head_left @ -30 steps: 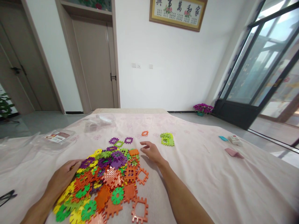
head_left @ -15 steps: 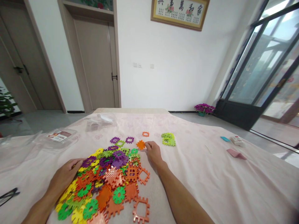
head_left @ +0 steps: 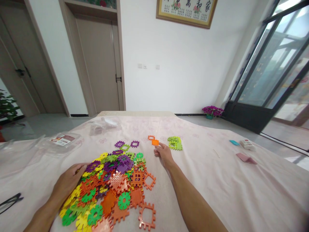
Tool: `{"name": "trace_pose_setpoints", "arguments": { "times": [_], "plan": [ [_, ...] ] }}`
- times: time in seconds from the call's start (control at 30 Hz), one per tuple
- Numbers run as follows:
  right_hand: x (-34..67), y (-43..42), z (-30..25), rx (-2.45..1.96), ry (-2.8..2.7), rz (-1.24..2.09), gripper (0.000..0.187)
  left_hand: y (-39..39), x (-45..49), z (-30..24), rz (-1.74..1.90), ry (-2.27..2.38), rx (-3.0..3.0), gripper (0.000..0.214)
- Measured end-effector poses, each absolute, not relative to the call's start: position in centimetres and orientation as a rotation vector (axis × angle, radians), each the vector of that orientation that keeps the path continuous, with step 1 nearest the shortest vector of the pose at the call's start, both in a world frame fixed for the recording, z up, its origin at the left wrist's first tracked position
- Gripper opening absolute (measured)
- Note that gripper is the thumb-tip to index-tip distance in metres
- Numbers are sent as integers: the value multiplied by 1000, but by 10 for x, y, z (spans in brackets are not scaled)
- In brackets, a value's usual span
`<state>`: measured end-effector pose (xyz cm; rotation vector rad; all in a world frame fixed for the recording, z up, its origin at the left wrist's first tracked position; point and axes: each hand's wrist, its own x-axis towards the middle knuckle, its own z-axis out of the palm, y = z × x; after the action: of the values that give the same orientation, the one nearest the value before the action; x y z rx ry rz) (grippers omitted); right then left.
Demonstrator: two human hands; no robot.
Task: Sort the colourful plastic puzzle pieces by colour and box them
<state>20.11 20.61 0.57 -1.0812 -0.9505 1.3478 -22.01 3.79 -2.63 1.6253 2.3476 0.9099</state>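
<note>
A heap of flat plastic building pieces (head_left: 113, 183) in orange, green, yellow and purple lies on the pink cloth (head_left: 205, 180). My left hand (head_left: 69, 182) rests flat on the heap's left edge, fingers spread. My right hand (head_left: 164, 153) reaches past the heap and pinches a small orange piece (head_left: 155, 142). That piece is held just beside a single orange ring piece (head_left: 151, 137). A small cluster of light green pieces (head_left: 175, 143) lies to the right of my fingers. Two purple pieces (head_left: 126, 143) lie apart beyond the heap.
A clear plastic box with a label (head_left: 60, 141) and crumpled plastic bags (head_left: 103, 125) lie at the back left. Small items, a blue one (head_left: 234, 142), a white one (head_left: 247, 144) and a pink one (head_left: 245, 158), lie at the right. Scissors (head_left: 11, 201) are at the left edge.
My right hand picked an orange piece off the heap's far edge and carried it away from me toward the lone orange ring. My left hand stayed on the heap.
</note>
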Motion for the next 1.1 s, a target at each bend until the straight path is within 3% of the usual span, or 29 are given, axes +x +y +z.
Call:
{"name": "trace_pose_setpoints", "arguments": {
  "times": [0.2,0.33,0.47,0.57,0.73,1.1],
  "plan": [
    [206,196,4,-1033,-1566,1332,28,40,-221,-27,918,2337,1604,46],
    [206,191,10,-1075,-1922,1346,30,41,-222,-29,916,2340,1573,45],
    [199,182,19,-1288,-2286,1033,35,40,-222,-29,923,2340,1556,46],
    [194,178,20,-1328,-2375,904,28,40,-220,-27,938,2328,1548,46],
    [190,184,8,-1160,-2047,1150,13,39,-218,-25,917,2326,1541,45],
    [205,210,1,-1039,-993,1388,36,39,-218,-23,895,2317,1542,46]
  ]
}}
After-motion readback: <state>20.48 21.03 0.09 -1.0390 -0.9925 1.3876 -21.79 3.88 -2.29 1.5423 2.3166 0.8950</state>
